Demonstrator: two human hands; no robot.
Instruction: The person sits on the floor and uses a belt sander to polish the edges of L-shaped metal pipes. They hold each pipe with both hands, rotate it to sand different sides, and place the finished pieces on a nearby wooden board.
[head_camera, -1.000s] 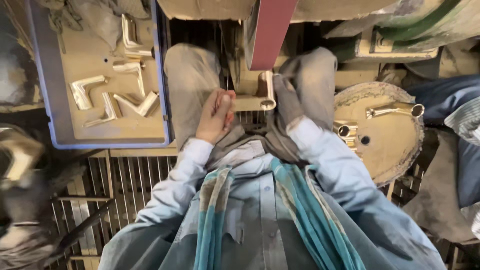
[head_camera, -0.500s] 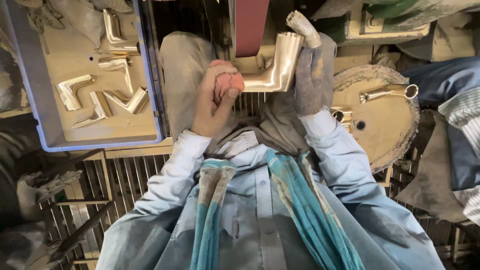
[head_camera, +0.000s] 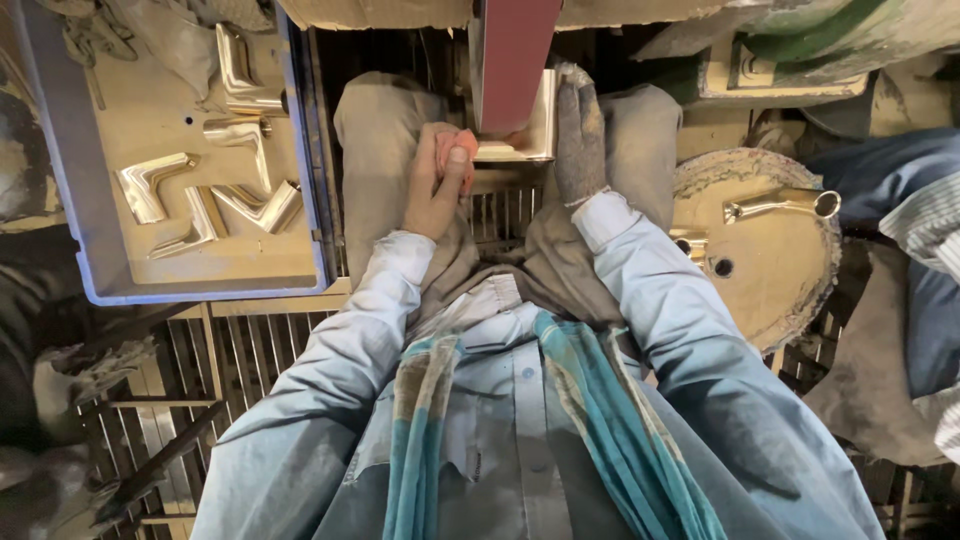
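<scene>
An L-shaped shiny metal piece (head_camera: 528, 135) is pressed against a dark red sanding belt (head_camera: 512, 60) that runs down from the top. My left hand (head_camera: 437, 180), with a pink cloth (head_camera: 455, 148) over its fingertips, holds the piece's left end. My right hand (head_camera: 577, 130), in a dirty grey glove, grips its upright right side. Both hands sit between my knees.
A blue tray (head_camera: 70, 210) at left holds several bent metal pieces (head_camera: 232, 205). A round dusty stool (head_camera: 790, 290) at right carries one metal tube piece (head_camera: 780, 204). A metal grate floor (head_camera: 170, 400) lies below. Another person's striped sleeve (head_camera: 925, 215) is at far right.
The metal piece was lifted from my lap up to the belt. Both hands moved upward with it and now press it against the belt.
</scene>
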